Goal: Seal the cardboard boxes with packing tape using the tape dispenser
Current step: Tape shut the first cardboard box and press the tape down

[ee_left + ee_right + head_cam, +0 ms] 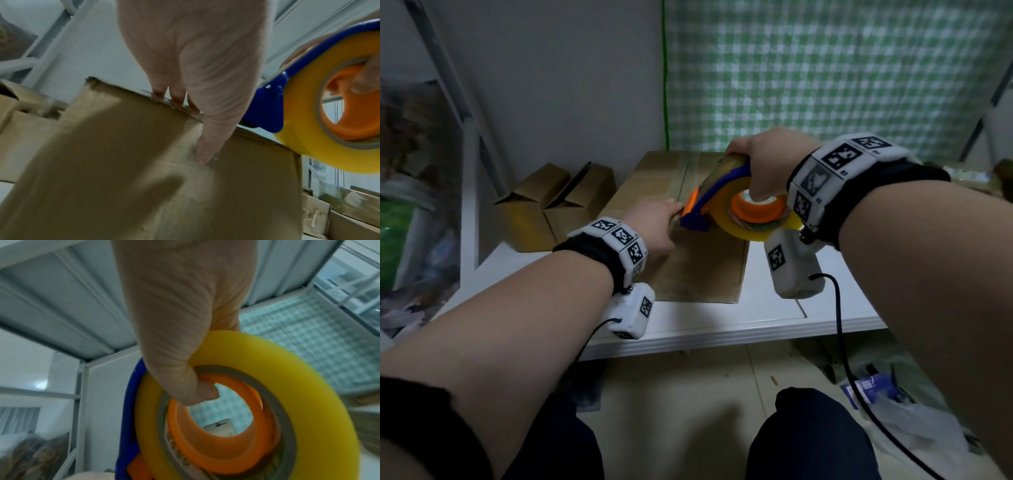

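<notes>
Cardboard box (702,270) is lying under both hands. My left hand (654,224) is bracing it, thumb flat on the near face. Just right, my right hand (763,161) is gripping the tape dispenser (717,197); keeping its mouth square to the seam seems wise.

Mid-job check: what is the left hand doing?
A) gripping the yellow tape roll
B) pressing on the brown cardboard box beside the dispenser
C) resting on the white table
B: the left hand presses thumb and fingers on the brown cardboard box; the right hand grips the blue-and-orange tape dispenser.
</notes>
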The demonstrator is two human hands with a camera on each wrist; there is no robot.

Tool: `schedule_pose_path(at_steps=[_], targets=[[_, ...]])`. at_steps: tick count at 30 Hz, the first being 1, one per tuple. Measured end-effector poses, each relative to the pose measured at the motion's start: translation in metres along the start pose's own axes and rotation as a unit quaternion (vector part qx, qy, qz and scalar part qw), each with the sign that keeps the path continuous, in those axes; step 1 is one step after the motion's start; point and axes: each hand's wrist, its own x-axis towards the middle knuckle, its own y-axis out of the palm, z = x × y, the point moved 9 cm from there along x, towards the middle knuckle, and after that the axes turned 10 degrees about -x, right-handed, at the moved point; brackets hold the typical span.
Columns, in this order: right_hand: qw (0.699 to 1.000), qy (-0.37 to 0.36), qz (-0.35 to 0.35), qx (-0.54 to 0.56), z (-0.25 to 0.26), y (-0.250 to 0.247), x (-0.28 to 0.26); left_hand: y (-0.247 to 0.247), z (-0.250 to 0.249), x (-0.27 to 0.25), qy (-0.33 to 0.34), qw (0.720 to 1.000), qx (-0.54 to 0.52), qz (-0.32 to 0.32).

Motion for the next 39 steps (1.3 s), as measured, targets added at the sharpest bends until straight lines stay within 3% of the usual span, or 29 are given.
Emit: schedule_pose_path(at_steps=[6, 22, 28, 34, 39], targets=[[0.990, 0.023, -0.020, 0.136, -0.006, 0.002, -0.003, -0.001, 0.001, 0.000, -0.007, 0.998, -0.021, -0.053], [0.967, -0.004, 0.007, 0.254, 0.048, -0.020, -0.002, -0.022, 0.055, -0.029, -0.059, 0.995, 0.030, -0.074], [0.918, 0.068, 0.060, 0.386, 0.022, 0.006, -0.002, -0.021, 0.057, -0.022, -0.080, 0.995, 0.016, -0.055], [0.888, 0.034, 0.114, 0.444, 0.031, 0.018, 0.001, -0.021, 0.060, -0.019, -0.093, 0.994, 0.032, -0.045], [0.867, 0.023, 0.084, 0.491, 0.016, 0.008, -0.002, -0.020, 0.061, -0.019, -0.104, 0.993, 0.053, -0.025]])
